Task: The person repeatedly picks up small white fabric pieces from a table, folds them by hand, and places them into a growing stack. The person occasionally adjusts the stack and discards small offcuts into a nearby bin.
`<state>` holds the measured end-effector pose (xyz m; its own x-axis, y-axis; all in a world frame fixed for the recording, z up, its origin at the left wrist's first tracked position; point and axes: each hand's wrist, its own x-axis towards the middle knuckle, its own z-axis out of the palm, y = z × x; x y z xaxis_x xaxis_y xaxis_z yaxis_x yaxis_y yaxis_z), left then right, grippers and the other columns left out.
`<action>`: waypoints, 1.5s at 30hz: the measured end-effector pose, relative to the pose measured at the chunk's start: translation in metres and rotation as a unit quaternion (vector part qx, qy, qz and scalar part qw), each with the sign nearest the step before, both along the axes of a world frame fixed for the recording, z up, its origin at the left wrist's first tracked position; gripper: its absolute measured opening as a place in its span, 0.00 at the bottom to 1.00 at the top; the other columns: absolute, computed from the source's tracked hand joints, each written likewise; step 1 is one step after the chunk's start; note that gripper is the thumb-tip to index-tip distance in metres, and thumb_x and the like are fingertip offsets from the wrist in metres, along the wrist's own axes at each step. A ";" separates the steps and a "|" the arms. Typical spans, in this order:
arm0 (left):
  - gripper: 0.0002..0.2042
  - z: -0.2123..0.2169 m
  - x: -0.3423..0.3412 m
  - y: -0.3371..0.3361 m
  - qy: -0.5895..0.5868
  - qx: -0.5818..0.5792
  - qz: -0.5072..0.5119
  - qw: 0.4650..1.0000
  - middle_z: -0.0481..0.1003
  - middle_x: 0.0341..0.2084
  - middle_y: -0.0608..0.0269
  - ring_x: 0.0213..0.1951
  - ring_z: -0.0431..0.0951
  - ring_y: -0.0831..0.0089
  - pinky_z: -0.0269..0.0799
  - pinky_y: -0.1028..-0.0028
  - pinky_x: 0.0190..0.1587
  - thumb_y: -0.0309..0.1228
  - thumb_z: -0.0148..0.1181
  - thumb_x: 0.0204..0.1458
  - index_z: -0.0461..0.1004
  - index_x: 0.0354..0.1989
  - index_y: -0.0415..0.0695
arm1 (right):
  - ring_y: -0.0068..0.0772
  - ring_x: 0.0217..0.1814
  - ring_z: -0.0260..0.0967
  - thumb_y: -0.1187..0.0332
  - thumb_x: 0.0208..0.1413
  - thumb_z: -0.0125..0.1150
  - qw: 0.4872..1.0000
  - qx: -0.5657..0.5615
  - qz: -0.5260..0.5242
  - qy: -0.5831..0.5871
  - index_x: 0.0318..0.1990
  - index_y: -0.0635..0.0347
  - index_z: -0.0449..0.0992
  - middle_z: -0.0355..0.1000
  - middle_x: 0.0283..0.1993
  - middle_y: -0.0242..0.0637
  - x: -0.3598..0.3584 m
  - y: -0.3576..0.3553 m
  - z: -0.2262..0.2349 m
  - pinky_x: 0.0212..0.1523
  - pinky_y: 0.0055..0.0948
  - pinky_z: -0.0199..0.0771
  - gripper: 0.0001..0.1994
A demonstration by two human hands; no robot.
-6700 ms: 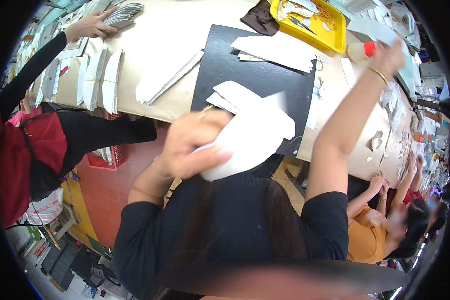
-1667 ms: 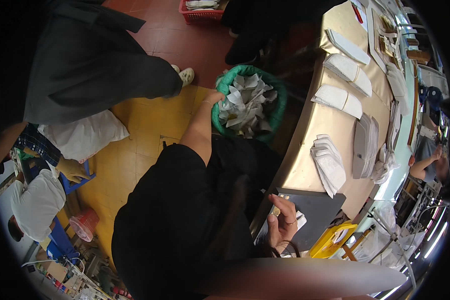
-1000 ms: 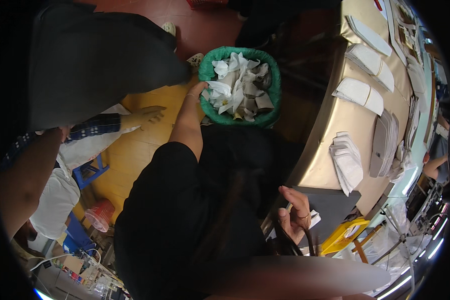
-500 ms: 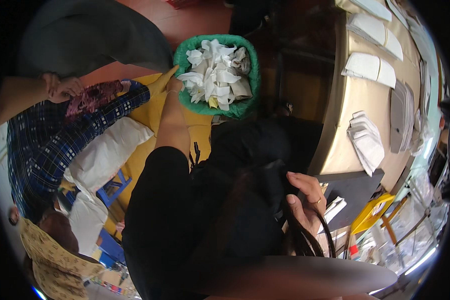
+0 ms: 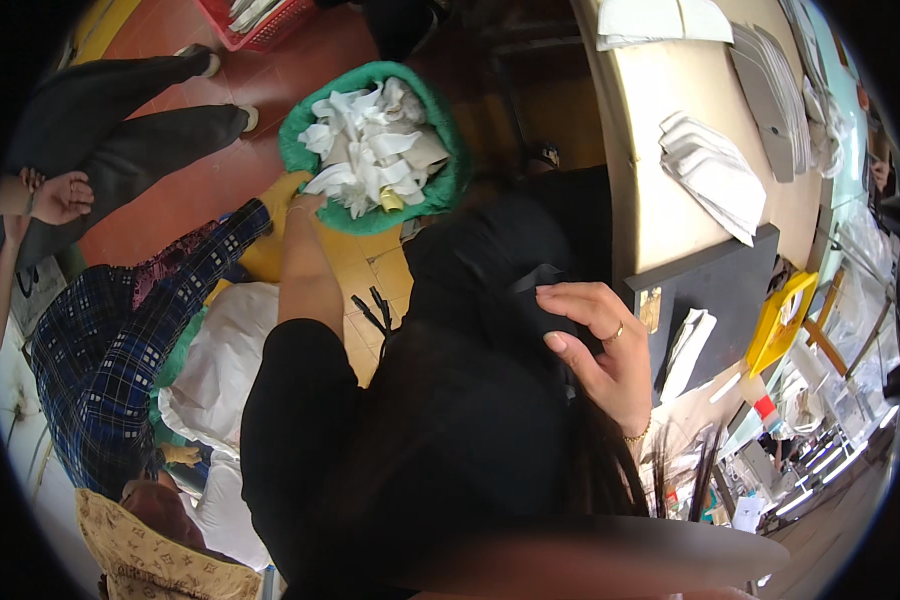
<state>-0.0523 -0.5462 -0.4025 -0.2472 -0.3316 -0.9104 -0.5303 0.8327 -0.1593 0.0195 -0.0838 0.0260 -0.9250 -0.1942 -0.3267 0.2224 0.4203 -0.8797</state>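
Note:
My left hand (image 5: 308, 203) is at the near left rim of a round green bin (image 5: 442, 110) and grips that rim; its fingertips are hidden. White and grey cloth-like scraps (image 5: 375, 145) fill the bin, with a small yellow piece among them. Right beside my left hand, a yellow-gloved hand (image 5: 282, 195) of a person in a plaid sleeve is also at the rim. My right hand (image 5: 600, 345), wearing a ring and a bracelet, hovers by my black clothing with fingers loosely bent, the thumb apart and nothing visible in it.
A table (image 5: 650, 110) on the right carries stacks of white pieces (image 5: 712, 172) and grey pieces (image 5: 770, 100). Beside it are a dark board (image 5: 710, 275) and a yellow frame (image 5: 780, 325). White sacks (image 5: 220, 370) lie at left. Another person's legs (image 5: 130, 140) stand beyond; a red basket (image 5: 260, 25) is farther off.
The bin has shifted left in view, with my left hand and the gloved hand still at its rim. My right hand has risen slightly. The person at far left has opened a hand.

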 end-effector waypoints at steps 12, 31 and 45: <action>0.20 0.183 -0.147 0.208 0.225 0.260 -0.336 0.877 0.73 0.19 0.56 0.23 0.75 0.65 0.72 0.65 0.31 0.46 0.52 0.62 0.75 0.34 0.38 | 0.41 0.52 0.72 0.68 0.54 0.65 0.994 0.034 -0.038 0.099 0.48 0.57 0.78 0.75 0.50 0.36 0.033 0.034 -0.016 0.53 0.36 0.71 0.14; 0.15 0.361 0.050 0.543 0.359 0.599 -0.522 0.490 0.72 0.38 0.55 0.43 0.72 0.56 0.69 0.65 0.48 0.31 0.68 0.48 0.78 0.42 0.37 | 0.40 0.47 0.71 0.71 0.52 0.66 0.845 0.263 -0.429 0.181 0.45 0.59 0.79 0.76 0.45 0.35 0.185 0.111 -0.035 0.49 0.35 0.69 0.12; 0.07 0.376 0.062 0.537 -0.156 0.617 -0.105 0.764 0.78 0.31 0.54 0.32 0.84 0.68 0.83 0.76 0.35 0.28 0.58 0.61 0.70 0.39 0.36 | 0.43 0.49 0.72 0.73 0.50 0.67 0.819 0.262 -0.463 0.214 0.45 0.60 0.79 0.76 0.47 0.40 0.194 0.131 -0.032 0.50 0.36 0.72 0.13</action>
<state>0.0095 -0.0089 -0.0266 0.1161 0.8442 -0.5233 -0.4616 0.5124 0.7241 0.2131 0.0470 -0.0063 -0.6473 0.7190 0.2530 0.3774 0.5907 -0.7132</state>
